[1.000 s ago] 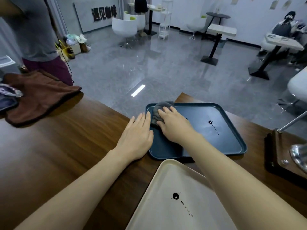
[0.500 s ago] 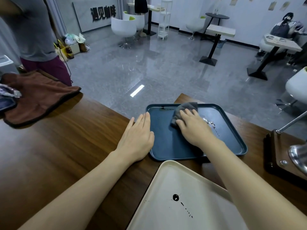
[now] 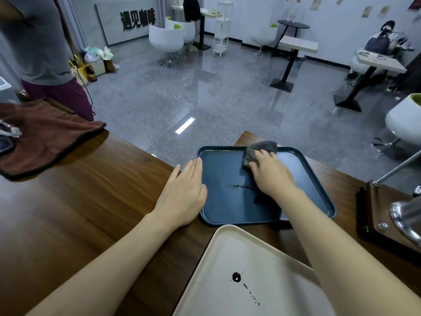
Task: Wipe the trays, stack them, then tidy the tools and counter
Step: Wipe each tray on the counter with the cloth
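The left hand (image 3: 182, 197) lies flat, fingers straight, against the left rim of the dark blue tray (image 3: 227, 208). On this tray's far part the right hand (image 3: 271, 176) grips a grey cloth (image 3: 262, 145). Far behind the tray, a wall sign (image 3: 136, 20) reads 遇见咖啡.

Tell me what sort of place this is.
Probably a café: a wooden counter bearing a dark blue tray, wiped with a gray cloth, and a cream tray; pedestal tables and white tub chairs beyond; a wall sign seemingly including "coffee".
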